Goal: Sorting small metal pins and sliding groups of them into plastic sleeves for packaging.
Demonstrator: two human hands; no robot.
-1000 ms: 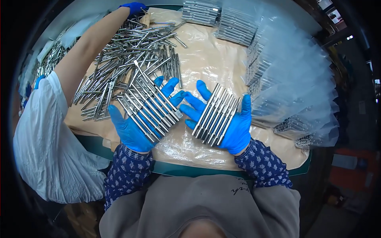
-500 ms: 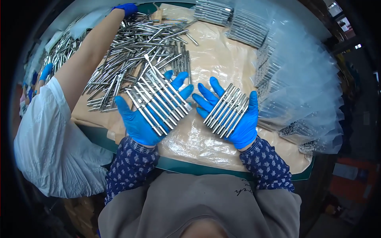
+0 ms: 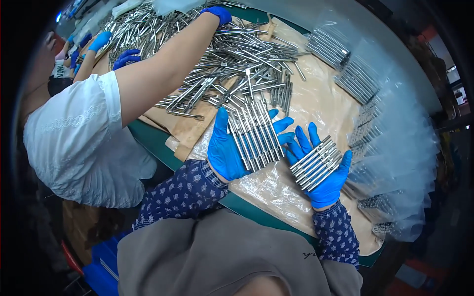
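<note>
My left hand [image 3: 222,155], in a blue glove, is turned palm up and bears a row of shiny metal rods [image 3: 254,138] lying side by side. One rod at the far side sticks out beyond the others. My right hand [image 3: 328,191], also blue-gloved and palm up, carries a second row of metal rods [image 3: 316,165], which look shorter. Its thumb stands along the side of the row, and the fingers extend beyond the far end. Fingertips of the two hands come close together over the plastic-covered brown paper [image 3: 264,190].
A big loose heap of metal rods [image 3: 217,59] covers the table's far left. Flat packs of rods [image 3: 328,44] and clear plastic bags [image 3: 395,148] line the right side. A co-worker's bare arm [image 3: 163,69] reaches over the heap from the left; gloved hands [image 3: 101,40] show farther off.
The view has turned, so the table and both hands appear farther right and tilted. Both hands still hold their rods. More of the co-worker now shows at left, including a second purple-gloved hand.
</note>
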